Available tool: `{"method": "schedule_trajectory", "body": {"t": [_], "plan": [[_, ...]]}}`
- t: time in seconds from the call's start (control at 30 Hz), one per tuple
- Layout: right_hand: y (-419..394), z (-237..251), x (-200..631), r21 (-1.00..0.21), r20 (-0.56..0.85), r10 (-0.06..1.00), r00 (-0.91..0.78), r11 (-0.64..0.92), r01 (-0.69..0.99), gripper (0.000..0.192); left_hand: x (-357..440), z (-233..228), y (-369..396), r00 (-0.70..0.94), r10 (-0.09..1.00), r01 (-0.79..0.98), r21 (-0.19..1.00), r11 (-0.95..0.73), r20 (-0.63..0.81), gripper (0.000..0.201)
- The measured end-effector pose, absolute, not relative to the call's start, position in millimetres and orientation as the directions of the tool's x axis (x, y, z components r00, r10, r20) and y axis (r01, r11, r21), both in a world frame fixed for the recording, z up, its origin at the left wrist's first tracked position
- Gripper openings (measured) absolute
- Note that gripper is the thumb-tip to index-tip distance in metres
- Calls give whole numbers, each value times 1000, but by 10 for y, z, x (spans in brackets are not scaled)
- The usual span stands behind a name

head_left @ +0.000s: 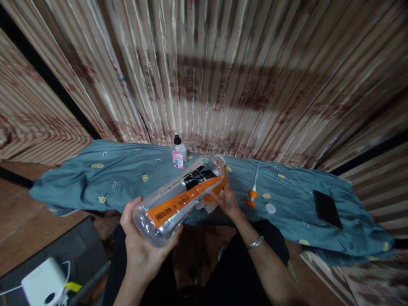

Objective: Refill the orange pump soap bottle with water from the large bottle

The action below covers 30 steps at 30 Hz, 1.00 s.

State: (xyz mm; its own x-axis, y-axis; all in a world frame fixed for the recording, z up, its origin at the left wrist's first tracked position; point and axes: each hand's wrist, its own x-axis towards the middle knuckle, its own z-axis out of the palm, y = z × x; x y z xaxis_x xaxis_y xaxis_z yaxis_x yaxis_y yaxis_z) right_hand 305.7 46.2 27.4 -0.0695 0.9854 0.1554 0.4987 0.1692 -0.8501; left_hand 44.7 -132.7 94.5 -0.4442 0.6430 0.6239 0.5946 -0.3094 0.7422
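A large clear plastic bottle (172, 199) with an orange and black label lies tilted across the view, its open mouth up and to the right. My left hand (143, 242) is wrapped round its base. Near the bottle's neck my right hand (227, 199) is closed on an orange container (219, 189), mostly hidden behind the clear bottle. Something white and crumpled (206, 207) shows under that hand, too unclear to name. To the right of my right hand, an orange-headed pump dispenser (252, 195) lies on the cloth with a white round cap (270, 208) beside it.
A small clear bottle with a black cap (179, 153) stands at the back of the blue-green cloth (127, 170). A dark phone-like slab (327, 209) lies at the right. Curtains (204, 76) hang behind. At lower left, a white device with a cable (43, 280) rests on a dark surface.
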Motion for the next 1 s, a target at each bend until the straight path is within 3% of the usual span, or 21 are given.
{"method": "schedule_trajectory", "body": {"t": [0.17,0.3,0.4,0.7,1.0], "plan": [[462,284,3048,-870,134,989,-68,150,470,75,579,1031,-1315,-486,616,582,756,-300,620,104],[459,301,3040,-879,117,991,-59,131,458,74,689,1092,-1323,-623,637,394,886,-246,454,106],[450,315,3036,-882,120,992,-48,129,453,74,713,1108,-1322,-643,660,302,921,-247,388,106],[410,383,2998,-898,106,994,-19,104,428,71,691,1125,-1331,-649,670,288,932,-222,360,106],[431,384,3014,-893,88,996,-17,86,441,73,596,1094,-1331,-612,662,428,885,-183,433,101]]}}
